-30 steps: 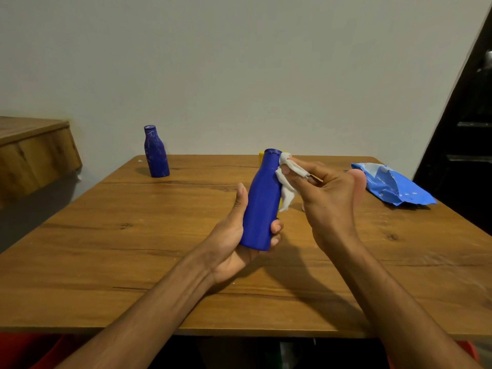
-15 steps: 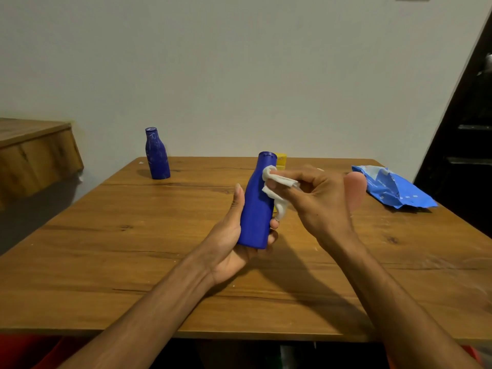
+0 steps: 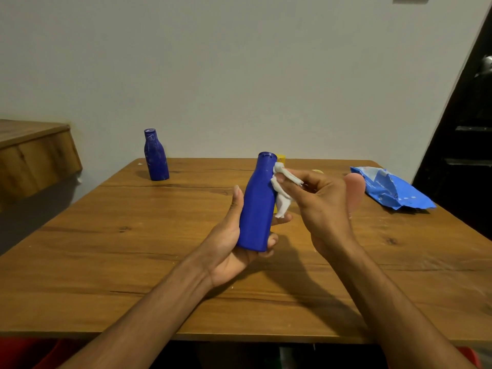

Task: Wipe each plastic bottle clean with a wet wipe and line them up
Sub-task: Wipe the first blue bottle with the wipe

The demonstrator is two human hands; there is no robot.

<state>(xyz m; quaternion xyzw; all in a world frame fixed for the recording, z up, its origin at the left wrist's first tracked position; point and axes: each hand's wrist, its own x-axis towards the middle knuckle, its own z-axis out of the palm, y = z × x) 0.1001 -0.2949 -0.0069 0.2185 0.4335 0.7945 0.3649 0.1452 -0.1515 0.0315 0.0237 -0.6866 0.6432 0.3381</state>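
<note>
My left hand [image 3: 229, 243] grips a blue plastic bottle [image 3: 257, 206] by its lower body and holds it upright, slightly tilted, above the wooden table [image 3: 133, 249]. My right hand [image 3: 324, 206] pinches a crumpled white wet wipe [image 3: 282, 193] and presses it against the bottle's neck on the right side. A second blue bottle [image 3: 155, 155], marked with whitish smears, stands upright at the far left of the table. A yellow object [image 3: 281, 157] shows partly behind the held bottle.
A blue wet-wipe pack [image 3: 391, 189] lies at the far right of the table. A pink rounded object [image 3: 355, 190] sits behind my right hand. A wooden shelf [image 3: 34, 155] juts out at the left; a dark door [image 3: 466, 129] stands at the right.
The wipe went down the bottle's side half a second ago and is now back up at the neck. The left hand keeps the bottle in about the same place.
</note>
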